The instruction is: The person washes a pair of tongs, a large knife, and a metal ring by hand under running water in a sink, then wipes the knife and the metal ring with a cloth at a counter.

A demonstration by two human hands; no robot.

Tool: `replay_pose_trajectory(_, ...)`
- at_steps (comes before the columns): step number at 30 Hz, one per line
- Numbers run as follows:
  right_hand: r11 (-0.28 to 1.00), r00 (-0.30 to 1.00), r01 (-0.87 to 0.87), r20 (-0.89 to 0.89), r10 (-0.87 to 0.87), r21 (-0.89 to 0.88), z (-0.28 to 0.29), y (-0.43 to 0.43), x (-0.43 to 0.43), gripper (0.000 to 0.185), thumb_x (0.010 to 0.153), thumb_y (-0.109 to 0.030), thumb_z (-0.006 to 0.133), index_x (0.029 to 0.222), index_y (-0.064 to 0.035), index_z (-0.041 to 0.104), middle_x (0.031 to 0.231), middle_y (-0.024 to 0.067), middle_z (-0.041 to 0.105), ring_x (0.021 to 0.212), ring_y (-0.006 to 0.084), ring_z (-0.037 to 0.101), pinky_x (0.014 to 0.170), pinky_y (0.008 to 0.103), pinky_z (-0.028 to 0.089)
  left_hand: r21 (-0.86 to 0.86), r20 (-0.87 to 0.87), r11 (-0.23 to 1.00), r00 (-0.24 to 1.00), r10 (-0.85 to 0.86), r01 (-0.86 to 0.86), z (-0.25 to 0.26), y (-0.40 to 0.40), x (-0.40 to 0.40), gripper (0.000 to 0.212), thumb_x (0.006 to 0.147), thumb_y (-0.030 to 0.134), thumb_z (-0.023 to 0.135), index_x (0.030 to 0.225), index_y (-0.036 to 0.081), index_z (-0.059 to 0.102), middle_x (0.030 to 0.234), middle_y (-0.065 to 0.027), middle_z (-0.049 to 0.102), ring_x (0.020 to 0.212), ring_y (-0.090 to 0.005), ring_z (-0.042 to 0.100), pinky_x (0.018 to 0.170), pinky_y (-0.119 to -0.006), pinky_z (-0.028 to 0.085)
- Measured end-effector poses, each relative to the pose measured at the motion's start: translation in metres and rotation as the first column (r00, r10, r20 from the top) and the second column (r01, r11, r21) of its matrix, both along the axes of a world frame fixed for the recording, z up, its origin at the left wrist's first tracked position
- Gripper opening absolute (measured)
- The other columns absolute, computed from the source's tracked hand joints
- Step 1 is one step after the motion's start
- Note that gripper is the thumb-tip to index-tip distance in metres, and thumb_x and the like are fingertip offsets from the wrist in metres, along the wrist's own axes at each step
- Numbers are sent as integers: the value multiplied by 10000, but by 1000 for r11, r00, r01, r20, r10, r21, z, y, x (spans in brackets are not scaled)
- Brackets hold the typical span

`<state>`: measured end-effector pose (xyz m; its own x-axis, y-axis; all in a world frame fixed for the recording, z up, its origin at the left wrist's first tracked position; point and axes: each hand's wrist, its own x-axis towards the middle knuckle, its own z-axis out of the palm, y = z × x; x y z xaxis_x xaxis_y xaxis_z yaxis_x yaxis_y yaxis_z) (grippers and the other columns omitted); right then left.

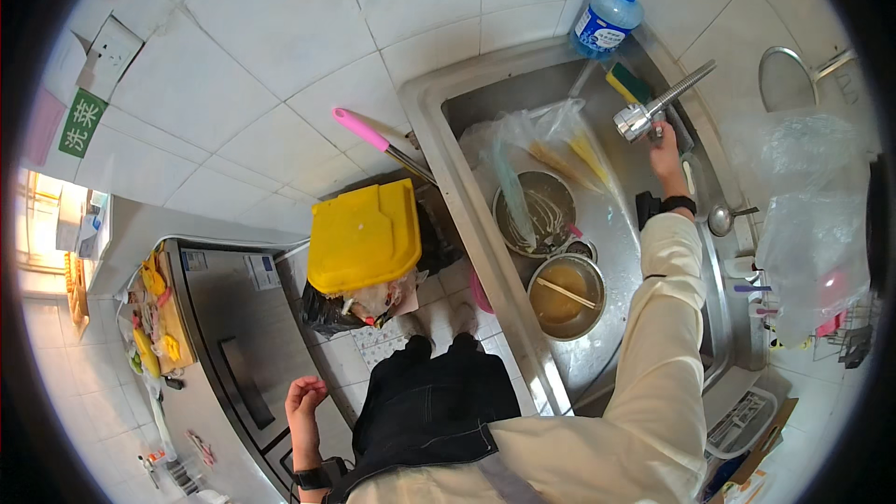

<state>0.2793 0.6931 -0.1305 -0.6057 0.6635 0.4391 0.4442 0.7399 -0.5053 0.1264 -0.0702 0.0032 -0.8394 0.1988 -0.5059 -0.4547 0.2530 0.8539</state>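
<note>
My right hand [665, 152] reaches over the steel sink [616, 259], its fingers closed around a small metal part of the faucet [635, 120], just beneath the spray head. A round metal bowl [535, 213] in the sink holds a wire whisk [549, 224]. Beside it, another metal bowl [537, 304] contains cloudy brownish liquid with a pair of chopsticks [567, 293] in it. Clear plastic piping bags [553, 133] with teal and yellow tints lie against the far side. My left hand [306, 392] hangs at my side, its fingers loosely curled and nothing visible in them.
A blue pump bottle [606, 21] stands at the sink's far corner, near a yellow-green sponge [628, 84]. Left of the sink are a pink-handled pole [360, 129] and a yellow-lidded bin [364, 234]. A steel appliance [234, 308] borders the walkway; a ladle [721, 219] lies right.
</note>
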Motion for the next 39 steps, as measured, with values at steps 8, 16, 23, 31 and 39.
replay_pose_trajectory(8,731,944,10,-235,-232,-683,97,-73,-9,392,807,-192,517,1177,-79,452,1144,128,520,1028,200,495,823,307,391,70,40,997,999,12,-15,-21,11,-15,203,801,12,415,967,21,531,867,-38,569,805,-110,530,767,-235,428)
replay_pose_trajectory(16,880,951,79,-229,-207,-468,107,-123,-94,576,773,-235,623,1181,-30,272,959,88,470,758,132,468,648,264,405,121,23,992,999,-47,44,-47,6,-48,184,810,25,413,950,10,531,861,-52,583,799,-114,541,741,-222,425)
replay_pose_trajectory(23,639,904,101,-197,-379,-763,112,-145,-99,405,815,-175,572,1129,-173,317,950,29,453,765,156,495,589,389,443,167,23,986,1000,-15,11,-50,-3,-69,163,822,40,421,934,28,539,865,-42,585,784,-106,548,730,-225,437)
replay_pose_trajectory(31,585,840,-219,-456,-293,-781,104,-157,-81,362,847,-277,539,1109,-160,320,895,22,463,765,180,553,610,342,481,415,120,894,984,130,-168,-62,15,-78,147,824,46,438,936,26,531,847,-62,591,741,-132,555,692,-246,452)
replay_pose_trajectory(39,521,813,-328,-517,-269,-788,106,-162,-77,405,849,-228,540,1156,-122,298,927,39,438,781,182,536,684,344,494,376,161,907,977,138,-190,-64,38,-63,148,796,31,456,924,29,530,839,-62,579,755,-132,544,708,-237,449)
